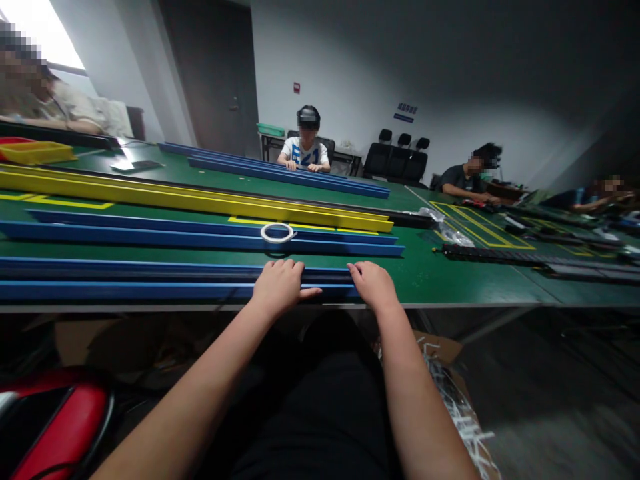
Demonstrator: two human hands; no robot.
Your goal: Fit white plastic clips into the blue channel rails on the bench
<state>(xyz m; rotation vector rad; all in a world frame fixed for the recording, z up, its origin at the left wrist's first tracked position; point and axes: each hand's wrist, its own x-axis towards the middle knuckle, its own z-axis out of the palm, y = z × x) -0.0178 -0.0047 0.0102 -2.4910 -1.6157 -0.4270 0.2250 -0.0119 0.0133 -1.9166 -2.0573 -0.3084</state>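
The near blue rail (125,289) is laid along the front edge of the counter (470,287), running off past the left side of the view. A dark strip (125,274) is seen lengthwise between its two walls. The rail's right end is covered by both hands.

The left hand (278,288) is placed palm down over the rail, its fingers bent across the far wall, its thumb stuck out to the right, well apart from them. The right hand (375,285) is set at the end, fingers curled, thumb side turned toward the left hand. Whether either is clamped on the rail or the strip, or only rested there, cannot be told.

Handling, as judged: the rail is probably stiff across, fairly light for its length, smooth enough to slide, with thin walls that could be bent or scuffed. The strip is likely narrow and more easily flexed. The rail is best held by both walls, hands spread wide so the long left part is not left to sag; the strip is best pinched at its end.

Just beyond, a white ring (277,241) is perched on the second blue rail (200,240). Farther back, a yellow rail (200,203) is laid, then more blue rails (300,179), where a co-worker (306,152) is seated.
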